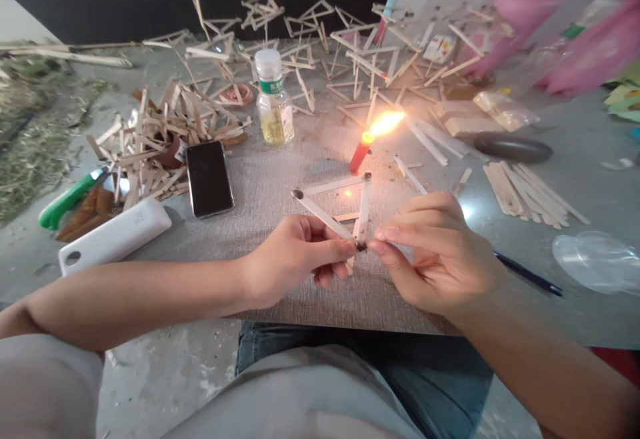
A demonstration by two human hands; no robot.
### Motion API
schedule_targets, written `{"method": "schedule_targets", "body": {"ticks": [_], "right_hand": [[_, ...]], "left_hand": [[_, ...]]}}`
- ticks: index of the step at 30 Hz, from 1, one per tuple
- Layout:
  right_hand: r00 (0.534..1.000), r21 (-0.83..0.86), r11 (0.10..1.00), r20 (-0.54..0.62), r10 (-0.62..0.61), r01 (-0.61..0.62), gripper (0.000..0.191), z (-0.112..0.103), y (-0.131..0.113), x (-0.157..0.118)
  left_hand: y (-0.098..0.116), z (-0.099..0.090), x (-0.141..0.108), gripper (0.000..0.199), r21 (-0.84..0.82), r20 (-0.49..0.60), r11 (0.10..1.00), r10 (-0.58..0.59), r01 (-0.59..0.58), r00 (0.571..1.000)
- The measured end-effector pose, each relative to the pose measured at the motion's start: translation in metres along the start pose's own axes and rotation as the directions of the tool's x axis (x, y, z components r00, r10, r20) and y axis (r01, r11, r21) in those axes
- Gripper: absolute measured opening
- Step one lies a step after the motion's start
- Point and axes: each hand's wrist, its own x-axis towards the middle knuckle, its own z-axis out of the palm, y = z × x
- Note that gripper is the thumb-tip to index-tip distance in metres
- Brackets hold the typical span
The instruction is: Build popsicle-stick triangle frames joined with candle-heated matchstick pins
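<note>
A triangle of pale wooden craft sticks (330,186) has dark blobs at its three corners. My left hand (305,252) is closed on the near corner, thumb on top of a stick. Right beside that corner's dark blob, my right hand (435,252) has its thumb and forefinger drawn together in a pinch; whatever lies between the tips is too small or hidden to name. Just beyond the triangle stands a lit red candle (361,156), its flame leaning right. A loose stick (347,216) shows under the triangle.
A phone (209,179), a white power bank (116,236) and a stick pile (150,146) lie left. Behind stand a bottle (275,102) and several stick frames. To the right are loose sticks (530,192), a dark pen (530,274) and clear plastic lids (595,262).
</note>
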Motion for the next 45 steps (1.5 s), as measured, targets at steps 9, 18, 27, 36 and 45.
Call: {"method": "schedule_targets", "body": {"ticks": [9,18,27,36,45], "right_hand": [[0.997,0.075,0.996,0.065,0.037,-0.042,0.054,-0.0048,0.0003,-0.0047],[0.993,0.076,0.997,0.112,0.021,-0.03,0.041,-0.0047,-0.0016,-0.0025],[0.999,0.08,0.996,0.043,-0.027,0.024,0.044,-0.0053,-0.0002,-0.0026],[0.99,0.078,0.994,0.117,-0.08,0.071,0.042,-0.0034,0.0007,0.0],[0.977,0.049,0.997,0.207,0.055,-0.067,0.047,-0.0063,-0.0019,-0.0016]], "left_hand": [[0.0011,0.0006,0.0003,0.023,0.0,-0.015,1.0,0.0,0.0,1.0],[0.0005,-0.0014,0.0003,0.021,0.007,0.02,1.0,0.014,-0.014,1.0],[0.0003,-0.0004,-0.0009,0.022,0.009,-0.013,1.0,-0.004,0.004,1.0],[0.0008,-0.0005,-0.0018,0.019,0.038,0.018,0.999,0.008,-0.009,1.0],[0.003,0.001,-0.0029,0.02,0.021,0.005,1.0,0.005,-0.005,1.0]]}}
